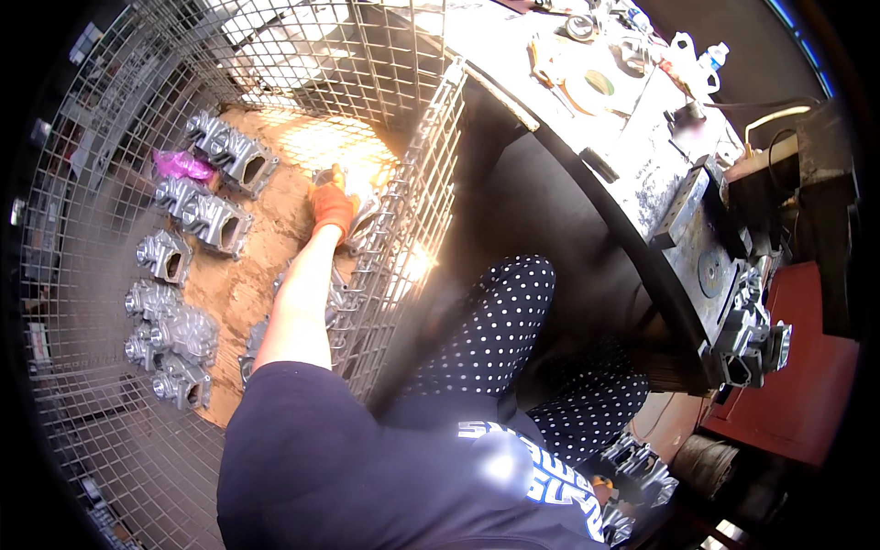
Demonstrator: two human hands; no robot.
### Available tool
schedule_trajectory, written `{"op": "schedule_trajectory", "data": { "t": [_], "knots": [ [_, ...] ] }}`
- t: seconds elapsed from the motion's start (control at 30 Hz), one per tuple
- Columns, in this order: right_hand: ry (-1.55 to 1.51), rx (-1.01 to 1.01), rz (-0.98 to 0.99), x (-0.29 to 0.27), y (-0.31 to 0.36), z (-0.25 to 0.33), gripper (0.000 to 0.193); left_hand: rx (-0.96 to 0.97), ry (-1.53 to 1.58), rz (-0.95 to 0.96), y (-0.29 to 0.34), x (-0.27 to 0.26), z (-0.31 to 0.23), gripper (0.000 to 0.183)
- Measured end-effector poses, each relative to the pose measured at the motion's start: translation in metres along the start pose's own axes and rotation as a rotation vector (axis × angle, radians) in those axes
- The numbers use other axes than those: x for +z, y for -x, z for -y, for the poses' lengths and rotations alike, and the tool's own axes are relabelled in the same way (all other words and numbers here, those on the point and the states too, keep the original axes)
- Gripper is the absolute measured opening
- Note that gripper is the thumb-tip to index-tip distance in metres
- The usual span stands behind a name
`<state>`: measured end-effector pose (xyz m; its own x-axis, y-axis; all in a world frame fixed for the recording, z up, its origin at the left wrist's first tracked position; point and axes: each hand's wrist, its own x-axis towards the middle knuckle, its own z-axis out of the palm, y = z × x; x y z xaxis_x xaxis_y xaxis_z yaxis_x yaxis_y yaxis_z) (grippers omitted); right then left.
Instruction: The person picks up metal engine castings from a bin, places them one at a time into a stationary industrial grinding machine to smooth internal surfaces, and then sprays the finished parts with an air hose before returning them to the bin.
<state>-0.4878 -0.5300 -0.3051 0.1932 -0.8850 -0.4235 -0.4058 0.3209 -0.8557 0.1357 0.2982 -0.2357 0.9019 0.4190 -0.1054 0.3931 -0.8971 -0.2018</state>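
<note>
Left hand on casting inside wire cage

Metal casting (359,220) lies against the wire cage (403,238) wall; gloved left hand (332,206) closes over it. Right hand (602,488), low by the lap, touches another casting (642,467); its grip cannot be told. 2 rows of castings (183,266) lie alongside.

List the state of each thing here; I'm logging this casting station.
Left hand in orange glove: reaching into the cage, gripping a casting.
Grey metal casting under that glove: lying against the cage wall.
Wire mesh cage: open-topped, castings lined along its far side.
Right hand: low, among castings; grip unclear.
Purple plastic scrap: crumpled.
</note>
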Motion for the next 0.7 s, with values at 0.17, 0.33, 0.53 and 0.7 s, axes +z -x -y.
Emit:
{"op": "schedule_trajectory", "data": {
  "t": [0.17,0.33,0.53,0.7],
  "knots": [
    [0.727,-0.244,-0.029,0.120,0.086,0.086,0.026,0.009,-0.087,-0.042,-0.002,-0.032,0.038,0.075],
    [0.650,-0.642,-0.007,0.153,0.145,0.189,0.032,-0.067,0.417,-0.194,0.020,-0.113,0.091,0.074],
    [0.412,-1.087,0.625,0.351,0.300,0.337,0.034,0.261,0.849,-0.606,0.060,-0.246,0.121,0.074],
    [0.162,-0.883,1.361,0.468,0.349,0.369,0.043,0.481,0.898,-0.619,0.135,-0.398,0.079,0.060]
  ]
}}
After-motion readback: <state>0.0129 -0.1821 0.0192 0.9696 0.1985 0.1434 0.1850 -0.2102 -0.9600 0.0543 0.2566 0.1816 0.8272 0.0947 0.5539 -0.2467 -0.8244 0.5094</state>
